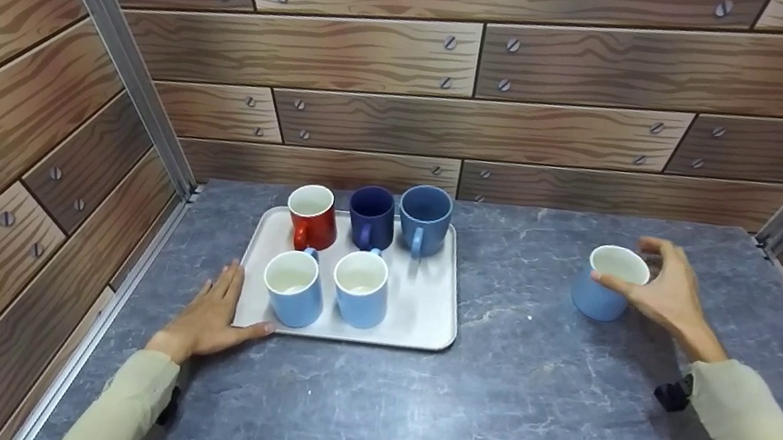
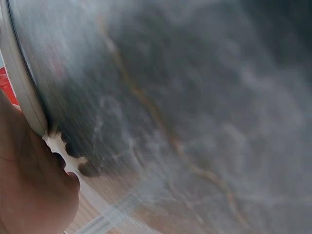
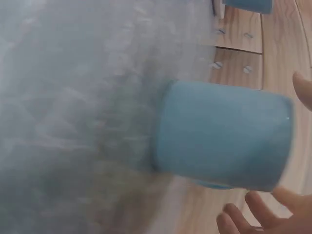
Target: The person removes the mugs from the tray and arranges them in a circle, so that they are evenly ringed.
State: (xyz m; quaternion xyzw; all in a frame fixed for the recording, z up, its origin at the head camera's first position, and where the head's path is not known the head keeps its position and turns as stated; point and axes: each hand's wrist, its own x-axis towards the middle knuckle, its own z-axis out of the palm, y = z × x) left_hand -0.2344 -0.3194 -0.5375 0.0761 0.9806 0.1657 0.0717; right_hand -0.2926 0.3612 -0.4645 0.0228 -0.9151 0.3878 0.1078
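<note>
On the right of the table stands a light blue mug (image 1: 599, 297) with a white inside, upright. My right hand (image 1: 677, 299) spreads around its rim, thumb on the near side and fingers on the far side. In the right wrist view the thumb (image 3: 304, 90) shows a gap from the mug (image 3: 224, 134), and the fingers lie close to its rim. At left, my left hand (image 1: 206, 318) lies with straight fingers along the left edge of a white tray (image 1: 425, 311), its thumb at the front corner. Two light blue mugs (image 1: 296, 300) (image 1: 361, 302) stand on the tray's front part.
Along the tray's back stand a red mug (image 1: 315, 230), a dark blue mug (image 1: 372, 219) and a medium blue mug (image 1: 427, 223). Wood-patterned walls (image 1: 381, 67) enclose the grey marbled table (image 1: 365, 421) at the back and both sides.
</note>
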